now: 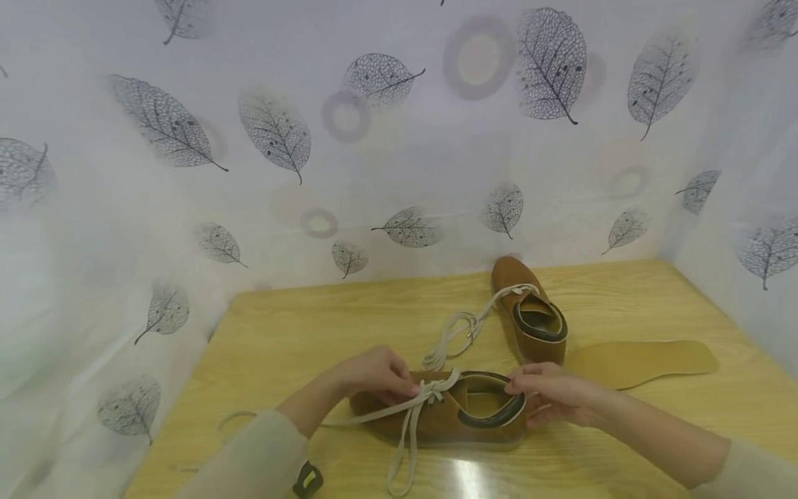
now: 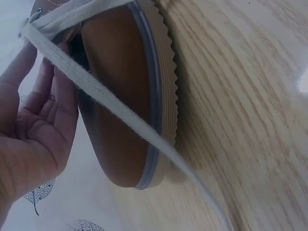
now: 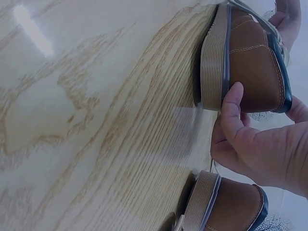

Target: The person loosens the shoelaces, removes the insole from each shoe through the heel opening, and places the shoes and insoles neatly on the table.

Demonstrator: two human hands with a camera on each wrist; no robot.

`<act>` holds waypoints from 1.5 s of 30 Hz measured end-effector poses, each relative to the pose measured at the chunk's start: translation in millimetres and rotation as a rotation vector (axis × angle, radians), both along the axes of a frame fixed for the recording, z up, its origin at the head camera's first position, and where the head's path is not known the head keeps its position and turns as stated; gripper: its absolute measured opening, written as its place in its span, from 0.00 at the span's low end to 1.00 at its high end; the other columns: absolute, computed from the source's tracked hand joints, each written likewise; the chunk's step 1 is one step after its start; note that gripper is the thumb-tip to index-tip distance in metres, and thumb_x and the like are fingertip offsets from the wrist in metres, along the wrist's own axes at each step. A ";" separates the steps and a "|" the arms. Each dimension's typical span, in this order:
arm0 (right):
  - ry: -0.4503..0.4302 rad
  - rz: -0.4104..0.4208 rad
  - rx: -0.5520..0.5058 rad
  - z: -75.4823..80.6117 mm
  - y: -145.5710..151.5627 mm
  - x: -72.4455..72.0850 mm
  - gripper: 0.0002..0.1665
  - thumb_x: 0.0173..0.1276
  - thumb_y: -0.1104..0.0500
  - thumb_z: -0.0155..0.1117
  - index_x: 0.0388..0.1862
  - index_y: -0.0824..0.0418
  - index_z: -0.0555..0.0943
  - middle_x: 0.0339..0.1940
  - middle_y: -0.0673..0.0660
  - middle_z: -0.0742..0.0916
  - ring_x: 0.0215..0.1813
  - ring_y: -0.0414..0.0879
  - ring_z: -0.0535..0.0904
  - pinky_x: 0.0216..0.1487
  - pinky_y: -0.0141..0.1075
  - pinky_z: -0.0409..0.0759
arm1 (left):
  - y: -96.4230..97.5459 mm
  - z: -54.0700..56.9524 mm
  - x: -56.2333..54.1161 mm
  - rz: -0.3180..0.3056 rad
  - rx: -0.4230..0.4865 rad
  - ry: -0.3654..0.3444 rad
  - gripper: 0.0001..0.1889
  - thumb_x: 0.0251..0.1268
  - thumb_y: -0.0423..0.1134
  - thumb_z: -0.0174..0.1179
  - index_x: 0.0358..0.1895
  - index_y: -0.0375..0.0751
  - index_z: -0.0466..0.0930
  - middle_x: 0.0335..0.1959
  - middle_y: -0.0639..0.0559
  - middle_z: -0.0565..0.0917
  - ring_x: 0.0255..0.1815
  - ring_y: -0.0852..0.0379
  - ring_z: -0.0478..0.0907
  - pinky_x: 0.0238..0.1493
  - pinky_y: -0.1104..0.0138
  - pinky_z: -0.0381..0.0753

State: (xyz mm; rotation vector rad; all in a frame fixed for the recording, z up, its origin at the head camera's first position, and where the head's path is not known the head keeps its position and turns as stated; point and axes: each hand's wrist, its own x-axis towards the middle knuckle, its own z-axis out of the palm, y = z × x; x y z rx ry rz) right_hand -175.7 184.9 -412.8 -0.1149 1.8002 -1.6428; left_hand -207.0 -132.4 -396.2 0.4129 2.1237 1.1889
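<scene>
A brown leather shoe (image 1: 449,426) with a dark padded collar lies in front, toe to the left, ridged sole (image 3: 214,72) down. Its pale flat shoelace (image 1: 408,430) is tied at the throat; one strand runs left, a loop hangs over the near side. My left hand (image 1: 377,378) is at the throat, fingertips pinching the lace by the knot, as the left wrist view shows. At the heel, my right hand (image 1: 561,395) grips the shoe, a finger at the collar and the thumb (image 3: 233,98) low on the side.
A second brown shoe (image 1: 520,333) stands behind, its long lace (image 1: 458,333) coiled to its left. Right of it lies a flat tan insole (image 1: 661,360). A small black object with a yellow patch (image 1: 307,478) is near the left forearm. Leaf-patterned sheeting (image 1: 405,159) borders the wooden table (image 1: 299,326).
</scene>
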 end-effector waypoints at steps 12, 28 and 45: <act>0.008 -0.003 -0.003 1.1 0.3 -0.7 0.09 0.65 0.58 0.56 0.40 0.61 0.76 0.27 0.49 0.79 0.30 0.40 0.73 0.36 0.34 0.83 | 13.7 4.9 -1.4 -0.097 0.051 0.125 0.09 0.53 0.40 0.68 0.37 0.42 0.84 0.33 0.55 0.85 0.37 0.59 0.79 0.48 0.66 0.78; -0.004 -0.001 -0.006 0.6 2.0 -0.8 0.11 0.65 0.57 0.56 0.42 0.62 0.75 0.28 0.49 0.79 0.30 0.40 0.75 0.36 0.34 0.83 | 36.2 -2.7 4.7 -0.013 0.157 0.207 0.09 0.63 0.38 0.59 0.38 0.35 0.81 0.32 0.54 0.81 0.34 0.61 0.75 0.39 0.71 0.77; -0.002 0.011 -0.004 1.2 1.0 -0.2 0.10 0.65 0.58 0.56 0.43 0.62 0.75 0.27 0.49 0.78 0.31 0.40 0.74 0.36 0.34 0.83 | 23.7 -5.8 -4.9 0.338 0.422 -0.115 0.17 0.72 0.35 0.49 0.54 0.24 0.73 0.46 0.36 0.83 0.37 0.58 0.83 0.38 0.73 0.83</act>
